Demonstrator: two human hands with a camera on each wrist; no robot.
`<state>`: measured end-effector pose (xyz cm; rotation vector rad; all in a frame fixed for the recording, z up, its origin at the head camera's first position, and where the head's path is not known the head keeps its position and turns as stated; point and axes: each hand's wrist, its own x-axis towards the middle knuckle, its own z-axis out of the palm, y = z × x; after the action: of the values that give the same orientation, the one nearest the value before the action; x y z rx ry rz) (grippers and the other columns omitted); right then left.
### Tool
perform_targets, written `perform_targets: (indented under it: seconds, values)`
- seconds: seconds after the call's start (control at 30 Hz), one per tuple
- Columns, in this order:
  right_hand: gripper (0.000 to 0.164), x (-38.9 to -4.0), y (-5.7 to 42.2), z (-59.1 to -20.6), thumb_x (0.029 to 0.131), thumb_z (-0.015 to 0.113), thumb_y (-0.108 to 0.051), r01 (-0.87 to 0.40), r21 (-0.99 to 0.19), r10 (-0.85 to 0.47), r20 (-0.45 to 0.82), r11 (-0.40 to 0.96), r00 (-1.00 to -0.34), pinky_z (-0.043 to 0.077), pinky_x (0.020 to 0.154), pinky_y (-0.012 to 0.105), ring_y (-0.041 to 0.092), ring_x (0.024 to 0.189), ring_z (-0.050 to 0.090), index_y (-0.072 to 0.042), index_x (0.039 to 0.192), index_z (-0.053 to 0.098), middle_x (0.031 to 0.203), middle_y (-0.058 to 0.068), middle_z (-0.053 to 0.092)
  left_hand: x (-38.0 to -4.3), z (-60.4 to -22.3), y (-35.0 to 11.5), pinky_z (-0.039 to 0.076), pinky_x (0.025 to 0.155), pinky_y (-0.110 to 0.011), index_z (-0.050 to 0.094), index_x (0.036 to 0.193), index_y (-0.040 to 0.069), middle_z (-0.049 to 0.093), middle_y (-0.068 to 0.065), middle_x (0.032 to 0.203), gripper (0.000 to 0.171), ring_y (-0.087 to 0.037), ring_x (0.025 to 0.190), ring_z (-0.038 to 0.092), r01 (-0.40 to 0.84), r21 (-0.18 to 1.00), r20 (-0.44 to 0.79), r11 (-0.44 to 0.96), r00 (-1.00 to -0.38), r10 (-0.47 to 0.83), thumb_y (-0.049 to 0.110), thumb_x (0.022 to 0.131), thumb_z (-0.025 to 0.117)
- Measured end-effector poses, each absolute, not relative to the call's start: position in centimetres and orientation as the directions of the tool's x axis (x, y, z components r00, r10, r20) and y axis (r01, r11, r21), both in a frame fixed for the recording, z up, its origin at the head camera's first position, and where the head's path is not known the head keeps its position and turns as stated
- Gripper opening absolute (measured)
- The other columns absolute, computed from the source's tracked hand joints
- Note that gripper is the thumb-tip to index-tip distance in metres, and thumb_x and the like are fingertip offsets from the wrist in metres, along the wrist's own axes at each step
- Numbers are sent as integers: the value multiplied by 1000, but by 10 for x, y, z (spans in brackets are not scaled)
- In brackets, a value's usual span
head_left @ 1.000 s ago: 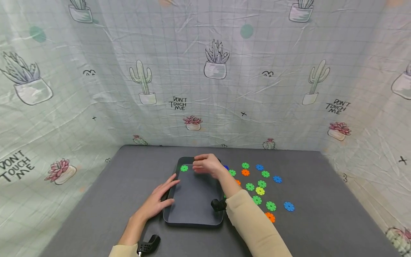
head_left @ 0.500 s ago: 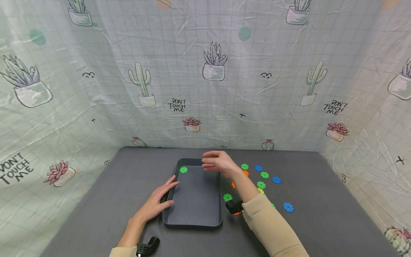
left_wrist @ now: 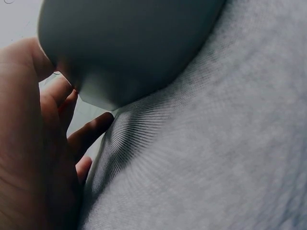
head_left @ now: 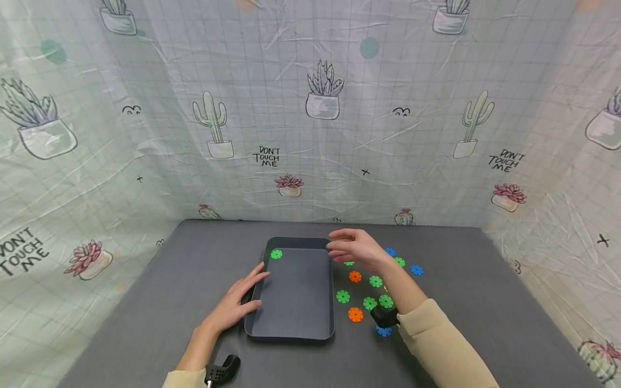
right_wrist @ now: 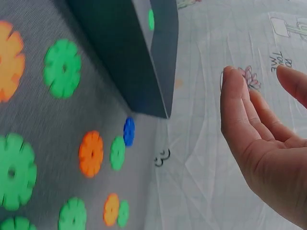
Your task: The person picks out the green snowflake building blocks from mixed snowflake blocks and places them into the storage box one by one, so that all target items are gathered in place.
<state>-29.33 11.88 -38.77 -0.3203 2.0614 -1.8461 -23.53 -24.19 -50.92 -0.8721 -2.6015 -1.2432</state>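
Note:
On the table lies a dark grey rectangular tray (head_left: 297, 299) with one green notched disc (head_left: 276, 254) near its far left corner. My left hand (head_left: 235, 303) rests along the tray's left rim, fingers straight and spread. In the left wrist view, thumb and fingers (left_wrist: 91, 133) touch the tray's outer wall (left_wrist: 129, 52). Raised at the tray's far right corner is my right hand (head_left: 358, 249), palm turned left, fingers loosely extended and nothing in them. The right wrist view also has this hand (right_wrist: 264, 139) without any disc.
Several flat notched discs lie right of the tray: green (head_left: 343, 296), orange (head_left: 356, 314) and blue (head_left: 416, 270) ones. The right hand and forearm cover part of them. Behind the grey table (head_left: 208, 253) hangs a cactus-print cloth (head_left: 271, 108).
My right hand has moved right, from over the tray's far end to its far right corner, uncovering discs near the tray. The left hand and the green disc in the tray have stayed put.

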Motion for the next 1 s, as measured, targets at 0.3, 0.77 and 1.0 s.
perform_targets:
  seconds: [0.3,0.77,1.0]
  values:
    - [49,-280,153,-387,98,65,-15,8,-980,-388,-86,198,-918,51,94,46,43,115,62,8,140,51,131,25,61,-236,-508,-241,10,107,-75,48,151,9,26,-12,164,61,-43,146,28,551,675,353,491,-825,441,16,92,63]
    - [52,-257,196,-402,97,68,-19,13,-965,-370,-113,262,-922,51,93,51,40,110,65,9,138,51,124,20,66,-235,-508,-241,11,106,-75,48,151,7,26,-12,165,59,-43,146,28,534,682,329,500,-834,443,18,94,63]
    - [50,-247,217,-409,98,67,-22,10,-954,-363,-124,299,-923,51,93,50,44,113,62,7,137,53,125,21,66,-236,-508,-241,10,106,-75,48,150,7,26,-11,165,59,-43,146,28,530,686,326,499,-837,440,18,94,63]
